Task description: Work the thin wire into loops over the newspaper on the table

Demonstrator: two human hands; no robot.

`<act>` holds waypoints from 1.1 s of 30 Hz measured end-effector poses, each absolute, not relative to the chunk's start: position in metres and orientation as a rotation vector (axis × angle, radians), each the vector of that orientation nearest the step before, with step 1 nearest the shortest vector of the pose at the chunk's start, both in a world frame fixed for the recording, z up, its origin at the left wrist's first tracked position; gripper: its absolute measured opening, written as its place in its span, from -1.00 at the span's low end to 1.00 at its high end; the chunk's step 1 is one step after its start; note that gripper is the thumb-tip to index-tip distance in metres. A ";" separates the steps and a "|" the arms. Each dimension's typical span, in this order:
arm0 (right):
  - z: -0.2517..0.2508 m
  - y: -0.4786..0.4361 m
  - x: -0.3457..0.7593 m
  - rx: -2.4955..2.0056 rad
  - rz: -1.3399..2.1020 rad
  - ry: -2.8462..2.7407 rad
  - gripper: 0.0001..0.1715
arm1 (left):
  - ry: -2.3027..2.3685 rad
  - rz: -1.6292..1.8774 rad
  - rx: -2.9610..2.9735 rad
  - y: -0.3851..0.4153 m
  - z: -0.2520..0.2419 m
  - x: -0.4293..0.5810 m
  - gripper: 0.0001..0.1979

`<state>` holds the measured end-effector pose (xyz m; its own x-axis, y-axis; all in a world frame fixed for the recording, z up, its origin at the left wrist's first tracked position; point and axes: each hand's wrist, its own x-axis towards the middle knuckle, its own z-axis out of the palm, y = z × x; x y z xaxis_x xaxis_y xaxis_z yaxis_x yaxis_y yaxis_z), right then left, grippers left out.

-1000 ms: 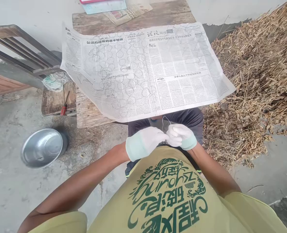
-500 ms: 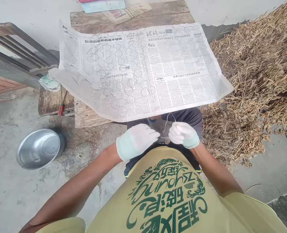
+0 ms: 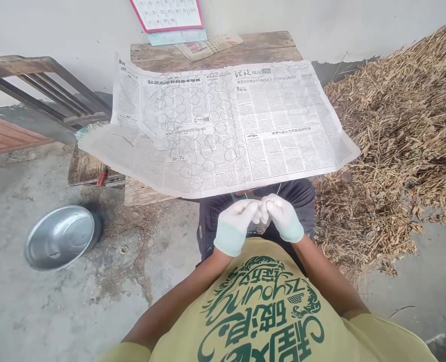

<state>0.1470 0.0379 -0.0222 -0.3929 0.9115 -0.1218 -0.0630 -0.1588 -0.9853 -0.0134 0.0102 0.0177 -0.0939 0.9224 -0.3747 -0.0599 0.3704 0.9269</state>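
My left hand (image 3: 238, 218) and my right hand (image 3: 282, 215), both in white gloves with pale green cuffs, meet fingertip to fingertip above my lap. They are closed in a pinch on a thin pale wire (image 3: 279, 189), whose curved ends stick up past the fingers. The part between the fingertips is hidden. Just beyond the hands, a spread newspaper (image 3: 286, 153) covers the table's near side. Many thin loops of wire (image 3: 206, 147) lie across it, densest on its left half.
A wooden table (image 3: 260, 45) holds the newspaper; a calendar (image 3: 170, 12) stands at its back. To the left are a wooden chair (image 3: 37, 63), a red-handled tool (image 3: 102, 177) and a metal basin (image 3: 62, 239) on the concrete. Dry straw (image 3: 396, 151) is heaped at the right.
My left hand has moved right and my hands have come together at the fingertips on the wire. The view has tilted up, showing more of the calendar.
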 end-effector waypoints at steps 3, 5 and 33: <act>-0.016 0.036 0.147 -1.085 1.561 -1.403 -0.60 | 1.462 0.962 0.922 0.013 0.020 -0.019 -0.80; -0.012 0.038 0.147 -1.142 1.594 -1.372 -0.70 | 1.480 0.883 0.985 0.015 0.018 -0.025 -0.80; -0.017 0.039 0.145 -1.338 1.675 -1.114 -0.70 | 1.069 0.527 1.205 0.047 -0.010 -0.075 -0.64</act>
